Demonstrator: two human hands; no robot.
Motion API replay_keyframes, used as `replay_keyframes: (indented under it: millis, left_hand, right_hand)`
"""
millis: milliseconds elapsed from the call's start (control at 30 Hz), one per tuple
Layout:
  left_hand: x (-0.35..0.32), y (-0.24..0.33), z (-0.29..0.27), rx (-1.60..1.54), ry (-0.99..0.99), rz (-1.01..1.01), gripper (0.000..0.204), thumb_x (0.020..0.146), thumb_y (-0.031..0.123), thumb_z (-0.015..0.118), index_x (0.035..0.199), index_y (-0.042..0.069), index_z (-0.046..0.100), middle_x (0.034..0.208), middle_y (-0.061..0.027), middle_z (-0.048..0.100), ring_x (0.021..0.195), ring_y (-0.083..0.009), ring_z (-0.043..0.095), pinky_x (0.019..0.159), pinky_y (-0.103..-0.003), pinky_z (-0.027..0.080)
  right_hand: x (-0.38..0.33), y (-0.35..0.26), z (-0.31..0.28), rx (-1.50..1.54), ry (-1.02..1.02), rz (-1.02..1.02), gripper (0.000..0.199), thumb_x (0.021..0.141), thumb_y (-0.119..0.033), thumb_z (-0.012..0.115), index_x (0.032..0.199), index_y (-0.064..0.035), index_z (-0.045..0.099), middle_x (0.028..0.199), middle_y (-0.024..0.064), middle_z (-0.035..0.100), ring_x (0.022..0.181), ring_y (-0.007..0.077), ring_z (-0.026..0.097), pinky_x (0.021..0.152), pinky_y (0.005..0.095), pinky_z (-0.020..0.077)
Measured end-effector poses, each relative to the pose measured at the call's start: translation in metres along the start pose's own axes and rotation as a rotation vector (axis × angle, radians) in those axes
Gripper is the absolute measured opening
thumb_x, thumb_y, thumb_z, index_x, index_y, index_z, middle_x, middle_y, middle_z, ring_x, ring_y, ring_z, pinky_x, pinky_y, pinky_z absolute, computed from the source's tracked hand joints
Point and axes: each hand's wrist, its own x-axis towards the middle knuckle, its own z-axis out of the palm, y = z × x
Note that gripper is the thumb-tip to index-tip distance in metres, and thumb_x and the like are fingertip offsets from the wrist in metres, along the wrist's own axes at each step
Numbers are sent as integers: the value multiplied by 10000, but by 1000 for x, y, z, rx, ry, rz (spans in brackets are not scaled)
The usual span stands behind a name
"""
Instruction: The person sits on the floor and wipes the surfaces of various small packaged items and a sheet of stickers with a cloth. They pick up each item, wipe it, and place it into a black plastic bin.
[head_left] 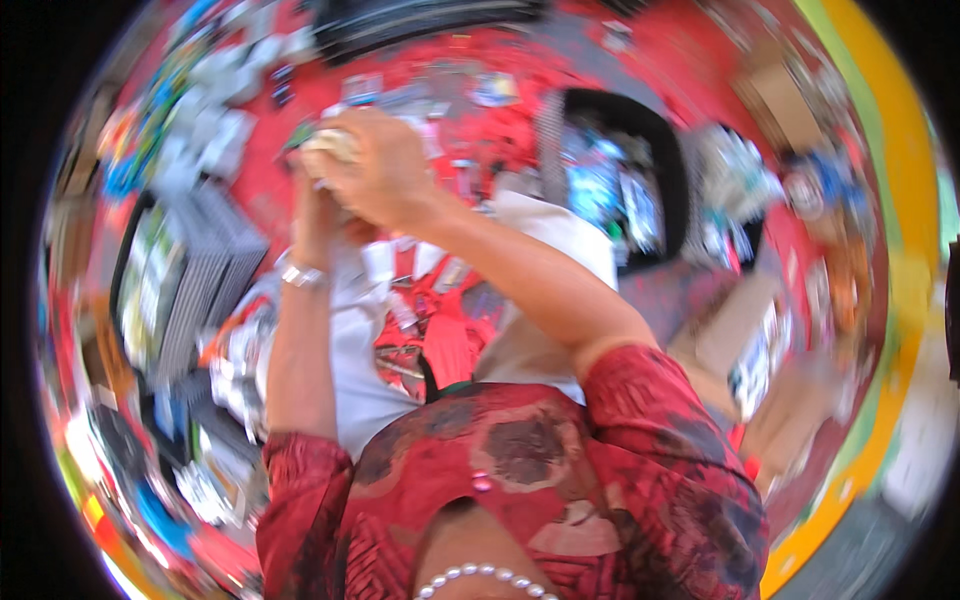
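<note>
I see the right hand (pixel 380 170) bent over the left hand (pixel 318 208); their grip I cannot tell. Littered red floor (pixel 502 138) separates them from the black basket rim (pixel 668 132).

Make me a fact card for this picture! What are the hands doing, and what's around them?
Left hand: raised close to the right hand, partly hidden
Right hand: curled, next to a small pale thing; too blurry to tell what it is or whether it's gripped
Left wrist: shiny band
On the right: black-rimmed basket with shiny bluish things inside
On the left: grey ridged basket
Floor: red, cluttered
Clothes: red patterned top, white bead necklace
</note>
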Motion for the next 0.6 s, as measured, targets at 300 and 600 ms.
replay_keyframes:
  millis: [300, 600]
  left_hand:
    - [10, -1, -10, 69, 425, 7, 780, 751, 719, 424, 1222, 98, 446, 1075, -43, 574, 805, -172, 612, 581, -285, 520]
    - [20, 9, -34, 54, 93, 47, 530, 886, 475, 432, 1214, 60, 461, 1083, -75, 568, 1017, -201, 537, 855, -345, 454]
  right_hand:
    - [1, -3, -14, -4, -137, 353, 292, 682, -308, 593, 761, -28, 614, 753, 177, 621, 734, 348, 614, 665, 458, 472]
    - [-20, -7, -5, -192, -347, 67, 242, 689, -230, 585, 817, -25, 604, 786, 159, 611, 670, 316, 628, 548, 426, 486]
